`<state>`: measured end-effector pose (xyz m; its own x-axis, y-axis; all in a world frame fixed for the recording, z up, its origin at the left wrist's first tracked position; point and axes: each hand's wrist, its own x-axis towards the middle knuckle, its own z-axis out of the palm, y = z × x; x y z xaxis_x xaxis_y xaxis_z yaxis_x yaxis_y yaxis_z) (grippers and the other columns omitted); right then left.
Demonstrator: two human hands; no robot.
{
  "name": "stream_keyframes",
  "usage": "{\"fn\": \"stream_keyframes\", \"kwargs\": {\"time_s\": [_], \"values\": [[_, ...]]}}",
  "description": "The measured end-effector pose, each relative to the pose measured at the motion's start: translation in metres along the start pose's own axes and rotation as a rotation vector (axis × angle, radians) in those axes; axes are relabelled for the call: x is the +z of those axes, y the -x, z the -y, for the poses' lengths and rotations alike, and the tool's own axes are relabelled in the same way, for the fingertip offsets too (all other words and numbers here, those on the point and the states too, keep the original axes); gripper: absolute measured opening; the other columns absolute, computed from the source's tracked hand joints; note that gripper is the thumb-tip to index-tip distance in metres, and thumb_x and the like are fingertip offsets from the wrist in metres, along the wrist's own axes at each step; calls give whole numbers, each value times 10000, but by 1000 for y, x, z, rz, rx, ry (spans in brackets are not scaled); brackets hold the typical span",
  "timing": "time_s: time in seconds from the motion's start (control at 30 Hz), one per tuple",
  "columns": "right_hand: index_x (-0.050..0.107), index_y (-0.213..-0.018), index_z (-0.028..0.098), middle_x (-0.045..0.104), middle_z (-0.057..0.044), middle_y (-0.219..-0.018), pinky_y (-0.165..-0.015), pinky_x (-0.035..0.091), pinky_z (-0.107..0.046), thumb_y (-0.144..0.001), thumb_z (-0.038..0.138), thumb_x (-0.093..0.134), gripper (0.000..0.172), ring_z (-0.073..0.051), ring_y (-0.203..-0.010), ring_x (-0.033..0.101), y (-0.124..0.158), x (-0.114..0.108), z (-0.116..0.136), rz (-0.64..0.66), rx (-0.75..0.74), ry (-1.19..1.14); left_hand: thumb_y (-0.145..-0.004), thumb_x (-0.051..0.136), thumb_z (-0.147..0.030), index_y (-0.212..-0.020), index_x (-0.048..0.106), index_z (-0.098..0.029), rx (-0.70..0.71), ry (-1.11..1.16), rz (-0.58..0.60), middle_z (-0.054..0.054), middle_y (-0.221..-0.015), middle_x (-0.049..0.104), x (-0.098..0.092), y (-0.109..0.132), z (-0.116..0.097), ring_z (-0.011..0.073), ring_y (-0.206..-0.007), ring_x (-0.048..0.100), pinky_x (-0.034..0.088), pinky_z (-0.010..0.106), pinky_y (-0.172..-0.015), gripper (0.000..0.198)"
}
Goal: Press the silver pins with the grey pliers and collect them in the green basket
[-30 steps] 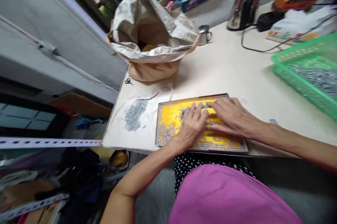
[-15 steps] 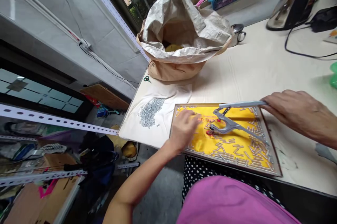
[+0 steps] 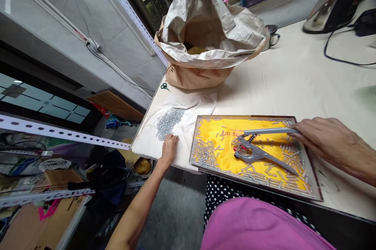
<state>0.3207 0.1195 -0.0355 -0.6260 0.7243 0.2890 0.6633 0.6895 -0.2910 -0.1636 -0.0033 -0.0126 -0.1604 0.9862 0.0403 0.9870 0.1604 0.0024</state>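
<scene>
On the white cloth (image 3: pixel 202 103), left hand (image 3: pixel 169 146), fingers bent down at the near edge of the pin pile (image 3: pixel 169 121); cannot tell if holding any. Right hand (image 3: pixel 320 142) fingers pinching the top handle end of the grey pliers (image 3: pixel 252 152), flat in the yellow tray (image 3: pixel 249 117) on the desk (image 3: pixel 279 81).

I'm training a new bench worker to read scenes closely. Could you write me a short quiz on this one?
1. What does the right hand touch? A a hammer, B a handle of the pliers, C a phone.
2. True or false: the left hand lies inside the yellow tray.
3. What stands on the table just beyond the white cloth?
Key: 1 B. 2 False; it lies on the cloth, at the pile of pins. 3 The paper sack.
</scene>
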Motion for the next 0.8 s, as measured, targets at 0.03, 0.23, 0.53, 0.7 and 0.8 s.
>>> {"fn": "stream_keyframes", "kwargs": {"time_s": [0.03, 0.23, 0.53, 0.7, 0.8], "values": [[481, -781, 271, 551, -91, -755, -757, 346, -419, -981, 514, 295, 366, -253, -736, 477, 1, -1, 0, 8, 1, -4, -944, 432, -151, -903, 644, -156, -3, 27, -5, 94, -906, 617, 1, 0, 0, 226, -924, 564, 463, 360, -844, 215], [482, -771, 274, 549, -95, -735, -760, 346, -429, -973, 520, 325, 355, -248, -710, 486, 4, 1, 5, 60, 59, -77, -907, 478, -199, -816, 602, -174, -201, 423, -108, 71, -831, 614, 0, 1, -7, 220, -854, 585, 484, 376, -833, 156], [607, -910, 217, 624, -88, -878, -759, 353, -384, -1005, 443, 353, 353, -239, -838, 515, -16, 8, 14, 102, 22, 108, -644, 859, -341, -852, 677, -102, -539, 1631, 252, 1, -703, 617, -51, -17, -74, 60, -559, 543, 531, 196, -574, 366], [660, -1012, 175, 663, -129, -987, -784, 370, -427, -990, 356, 380, 333, -280, -928, 531, -36, -13, 45, -34, 34, 270, -628, 890, -252, -819, 693, -100, -558, 1819, 439, -11, -654, 608, -67, -15, -127, 46, -541, 550, 551, 169, -555, 313], [637, -1138, 182, 679, -117, -1067, -826, 441, -388, -993, 348, 406, 319, -230, -954, 590, -58, -23, 80, -47, -8, -105, -583, 910, -233, -859, 702, -103, -538, 1826, 458, -20, -642, 614, -69, -11, -149, 58, -565, 578, 572, 188, -606, 370]]}}
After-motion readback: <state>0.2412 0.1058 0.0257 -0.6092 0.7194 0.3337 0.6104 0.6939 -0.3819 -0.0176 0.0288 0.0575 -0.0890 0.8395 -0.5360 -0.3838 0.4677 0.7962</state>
